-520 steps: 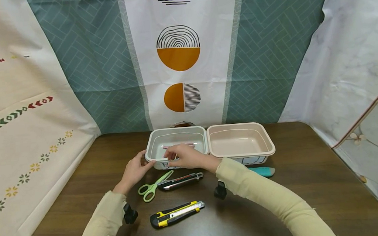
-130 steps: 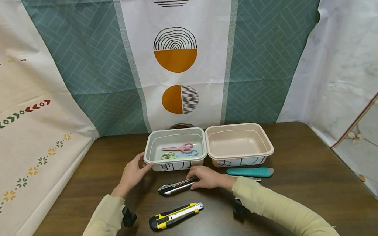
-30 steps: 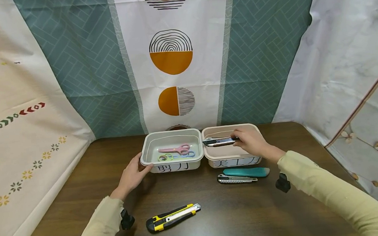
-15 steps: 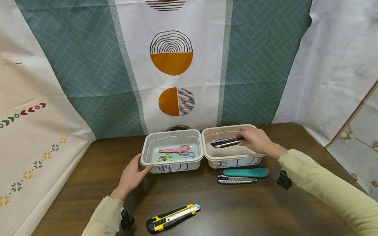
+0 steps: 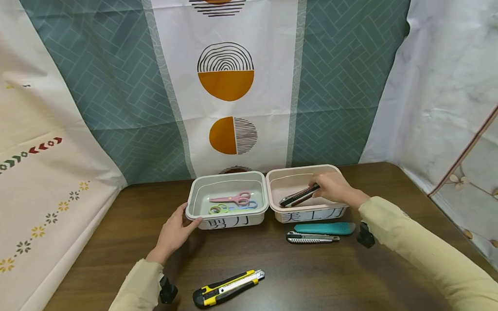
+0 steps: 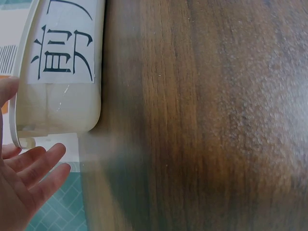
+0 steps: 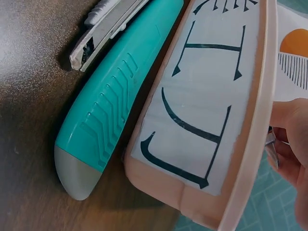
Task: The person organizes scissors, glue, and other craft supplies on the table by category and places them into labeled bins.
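Observation:
My right hand [image 5: 327, 188] grips a black and silver utility knife [image 5: 297, 197] by its rear end. The knife slants down inside the pink bin [image 5: 279, 210], its tip near the bin's front left. At the left front corner of the grey-green bin [image 5: 191, 204] rests my left hand [image 5: 183, 222]; in the left wrist view its fingers [image 6: 36, 166] lie straight beside that bin [image 6: 62, 96]. Pink, green and blue scissors [image 5: 233, 201] lie in the grey-green bin. The right wrist view shows the pink bin's labelled front [image 7: 202, 110] and my right hand's fingers [image 7: 288, 144] over its rim.
In front of the pink bin lie a teal utility knife [image 5: 324, 228] [image 7: 110, 115] and a slim silver one [image 5: 311, 238] [image 7: 108, 21]. A yellow and black utility knife [image 5: 226, 288] lies nearer me on the dark wooden table [image 5: 107, 245]. Patterned cloths hang behind and at both sides.
My right hand has lowered the black utility knife into the pink bin, and the knife has tilted tip-down. The left hand has stayed at the grey-green bin.

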Motion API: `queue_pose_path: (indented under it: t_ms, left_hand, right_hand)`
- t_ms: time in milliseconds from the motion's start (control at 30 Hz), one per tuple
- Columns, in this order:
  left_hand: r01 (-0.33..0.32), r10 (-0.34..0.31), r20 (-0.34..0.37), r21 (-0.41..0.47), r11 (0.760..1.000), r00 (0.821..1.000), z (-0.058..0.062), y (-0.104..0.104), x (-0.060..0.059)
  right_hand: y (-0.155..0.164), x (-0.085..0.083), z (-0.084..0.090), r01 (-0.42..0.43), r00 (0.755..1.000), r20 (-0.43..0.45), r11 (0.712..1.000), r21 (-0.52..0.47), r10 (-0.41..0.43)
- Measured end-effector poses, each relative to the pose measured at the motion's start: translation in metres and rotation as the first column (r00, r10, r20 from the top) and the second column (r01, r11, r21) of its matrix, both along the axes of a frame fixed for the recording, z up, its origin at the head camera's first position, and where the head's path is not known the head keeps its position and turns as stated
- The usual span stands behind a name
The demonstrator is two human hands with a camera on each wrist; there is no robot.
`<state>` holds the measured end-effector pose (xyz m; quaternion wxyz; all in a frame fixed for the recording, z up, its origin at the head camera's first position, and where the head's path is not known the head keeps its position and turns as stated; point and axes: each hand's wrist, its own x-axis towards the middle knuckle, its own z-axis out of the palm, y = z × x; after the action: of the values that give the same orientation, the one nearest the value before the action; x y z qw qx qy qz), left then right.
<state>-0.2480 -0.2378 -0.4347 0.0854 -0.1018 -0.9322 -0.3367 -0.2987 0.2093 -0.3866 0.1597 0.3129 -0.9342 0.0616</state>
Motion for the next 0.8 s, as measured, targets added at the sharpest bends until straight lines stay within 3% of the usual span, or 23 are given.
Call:
queue_pose_path:
  t_ms: [800]
  left_hand:
    - [-0.005,0.005,0.011,0.012,1.000,1.000,0.000,0.001,0.001]
  right_hand:
    - [0.001,-0.008,-0.009,0.002,0.996,0.094,1.000,-0.002,-0.002]
